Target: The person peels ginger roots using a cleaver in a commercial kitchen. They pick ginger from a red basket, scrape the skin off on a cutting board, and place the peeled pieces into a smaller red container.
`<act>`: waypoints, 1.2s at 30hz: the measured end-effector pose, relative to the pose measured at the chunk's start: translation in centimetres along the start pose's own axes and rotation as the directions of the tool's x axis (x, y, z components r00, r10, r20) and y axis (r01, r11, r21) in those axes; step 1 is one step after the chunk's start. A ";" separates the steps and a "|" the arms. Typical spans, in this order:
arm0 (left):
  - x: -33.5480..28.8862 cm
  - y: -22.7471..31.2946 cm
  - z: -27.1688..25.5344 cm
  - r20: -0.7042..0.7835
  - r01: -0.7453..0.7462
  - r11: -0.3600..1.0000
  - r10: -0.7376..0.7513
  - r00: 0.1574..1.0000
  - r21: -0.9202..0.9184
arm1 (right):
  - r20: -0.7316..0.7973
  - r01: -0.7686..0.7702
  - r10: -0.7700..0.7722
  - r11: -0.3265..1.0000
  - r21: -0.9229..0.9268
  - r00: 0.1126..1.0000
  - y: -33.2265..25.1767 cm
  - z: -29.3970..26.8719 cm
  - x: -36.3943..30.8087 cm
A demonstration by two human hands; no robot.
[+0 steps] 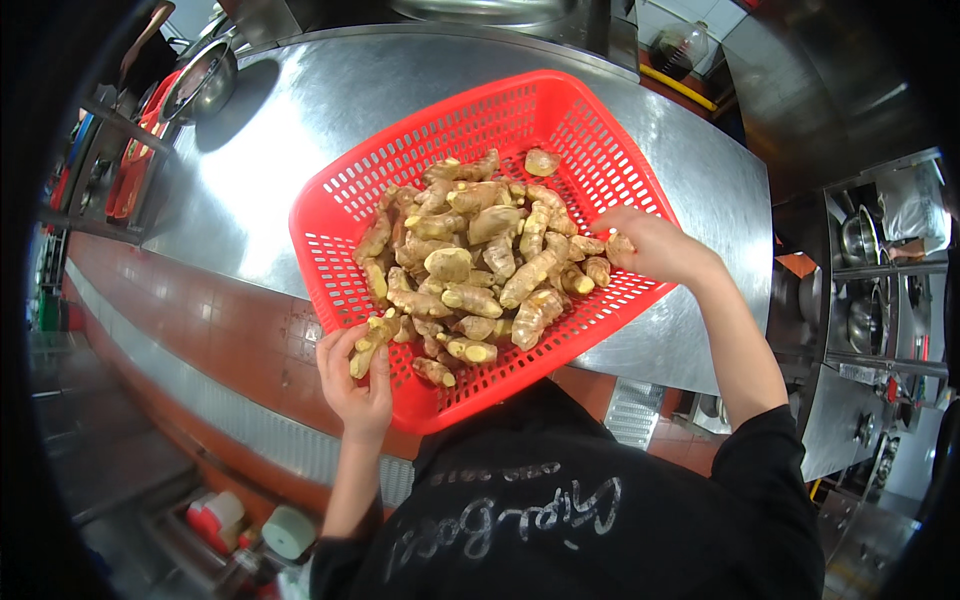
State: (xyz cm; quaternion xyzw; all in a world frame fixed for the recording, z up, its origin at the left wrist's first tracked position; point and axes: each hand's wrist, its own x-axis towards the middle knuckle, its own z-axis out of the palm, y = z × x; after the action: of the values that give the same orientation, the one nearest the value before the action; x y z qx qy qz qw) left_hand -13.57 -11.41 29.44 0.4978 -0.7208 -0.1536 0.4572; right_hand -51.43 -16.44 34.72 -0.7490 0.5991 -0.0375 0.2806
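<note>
A red perforated plastic basket (455, 118) holds a heap of knobbly ginger pieces (490, 255), pale yellow where cut. At its near left corner, my left hand (352, 390) pinches a piece of ginger (372, 342) between thumb and fingers. My right hand (660, 245) reaches over the right rim, fingers closed around another ginger lump (620, 250); the hand partly covers it. A single ginger piece (542, 162) lies apart from the heap near the far side. The basket's near edge overhangs the table, close to my body.
Under the basket is a stainless steel table (255, 180). A metal bowl (205, 85) stands at its far left corner, and a large bottle of dark liquid (680, 50) beyond the far right. Metal shelving (890, 270) with pans is on the right. A person's arm (145, 35) shows far left.
</note>
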 end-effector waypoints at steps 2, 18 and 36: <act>0.1 0.0 0.1 0.003 0.000 1.000 0.000 1.000 -0.005 | 0.060 -0.083 0.103 0.958 -0.275 0.993 2.3 2.3 0.6; 0.3 0.2 -0.2 -0.001 0.012 1.000 -0.012 1.000 0.010 | -0.389 0.323 0.056 0.455 0.830 0.920 -4.8 0.6 -3.1; 0.0 0.0 -0.1 -0.012 0.018 1.000 -0.018 1.000 -0.004 | -0.514 0.505 -0.091 0.395 0.767 0.853 -6.4 1.0 -4.2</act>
State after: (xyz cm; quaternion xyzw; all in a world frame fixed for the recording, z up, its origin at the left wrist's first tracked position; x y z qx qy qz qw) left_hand -13.51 -11.43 29.50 0.5043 -0.7132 -0.1563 0.4611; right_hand -46.63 -11.39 38.03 -0.5644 0.3848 -0.5422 0.4893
